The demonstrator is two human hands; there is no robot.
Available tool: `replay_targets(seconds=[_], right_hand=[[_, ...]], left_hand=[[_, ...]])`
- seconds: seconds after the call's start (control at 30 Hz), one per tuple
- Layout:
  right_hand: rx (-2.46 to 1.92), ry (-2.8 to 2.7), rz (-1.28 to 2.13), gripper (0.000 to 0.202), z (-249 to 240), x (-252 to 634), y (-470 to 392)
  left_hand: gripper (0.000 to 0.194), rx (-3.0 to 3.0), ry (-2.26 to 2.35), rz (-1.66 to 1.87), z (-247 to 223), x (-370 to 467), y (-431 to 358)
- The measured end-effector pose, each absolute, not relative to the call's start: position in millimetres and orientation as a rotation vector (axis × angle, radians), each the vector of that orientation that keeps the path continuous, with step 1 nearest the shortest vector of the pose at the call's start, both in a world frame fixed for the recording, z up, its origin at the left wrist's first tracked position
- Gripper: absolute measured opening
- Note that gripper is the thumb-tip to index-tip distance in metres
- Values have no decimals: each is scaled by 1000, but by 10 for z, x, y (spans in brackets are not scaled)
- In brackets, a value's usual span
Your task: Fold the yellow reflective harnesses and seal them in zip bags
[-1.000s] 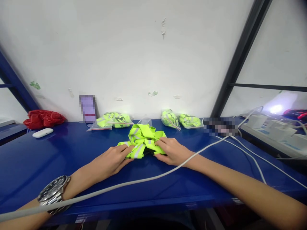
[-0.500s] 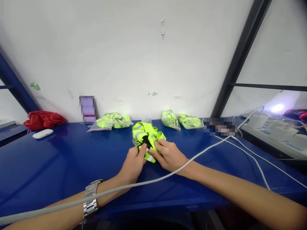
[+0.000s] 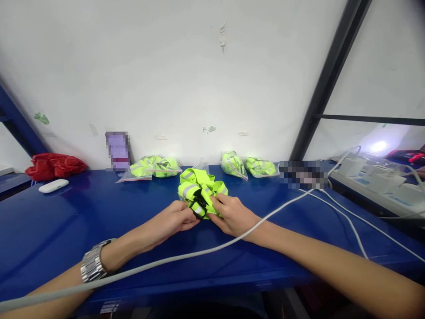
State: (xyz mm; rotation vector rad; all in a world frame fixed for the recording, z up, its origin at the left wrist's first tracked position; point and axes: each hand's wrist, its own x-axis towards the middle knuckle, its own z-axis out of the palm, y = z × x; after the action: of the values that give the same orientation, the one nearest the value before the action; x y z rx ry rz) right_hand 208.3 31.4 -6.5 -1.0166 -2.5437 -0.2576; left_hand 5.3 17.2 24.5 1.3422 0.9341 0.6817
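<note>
- White cable (image 3: 186, 256) runs across lower frame, lower left up to right, passing in front of both forearms.
- Silver watch (image 3: 93, 262) on left wrist, lower left.
- Left hand (image 3: 177, 217), center: fingers curled in, gripping lower left edge of strap bundle by its black part; fingertips partly hidden.
- Right hand (image 3: 235, 215), right of center: thumb and fingers close together, pinching bundle's right side.
- Neon-yellow strap bundle (image 3: 198, 179), mid-frame, between hands: looped, grey bands, over blue table (image 3: 133, 199).
- Clear plastic (image 3: 202, 166) just behind bundle.
- White case (image 3: 53, 186), left, near red bag (image 3: 56, 166).
- White chargers (image 3: 385, 181), far right.
- Bagged yellow items along back: left of center (image 3: 154, 166), plus two bags right of center (image 3: 233, 164).
- Pixelated phone (image 3: 118, 148) leaning on white wall (image 3: 199, 75).
</note>
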Motion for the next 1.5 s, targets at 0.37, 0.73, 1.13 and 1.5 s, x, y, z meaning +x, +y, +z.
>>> replay_targets(seconds=[0.37, 0.73, 1.13, 1.5], right_hand=[[-1025, -2719, -465, 20, 37, 2051, 277], [-1149, -2279, 268, 46, 46, 2129, 282], [-932, -2284, 802, 54, 48, 2125, 293], [-968, -2215, 683, 71, -81, 1967, 194]], left_hand=[[51, 3361, 1272, 374, 292, -258, 111], [47, 3450, 1468, -98, 86, -16, 260], [46, 3072, 1569, 339, 16, -99, 319], [68, 2686, 1305, 613, 109, -89, 235]])
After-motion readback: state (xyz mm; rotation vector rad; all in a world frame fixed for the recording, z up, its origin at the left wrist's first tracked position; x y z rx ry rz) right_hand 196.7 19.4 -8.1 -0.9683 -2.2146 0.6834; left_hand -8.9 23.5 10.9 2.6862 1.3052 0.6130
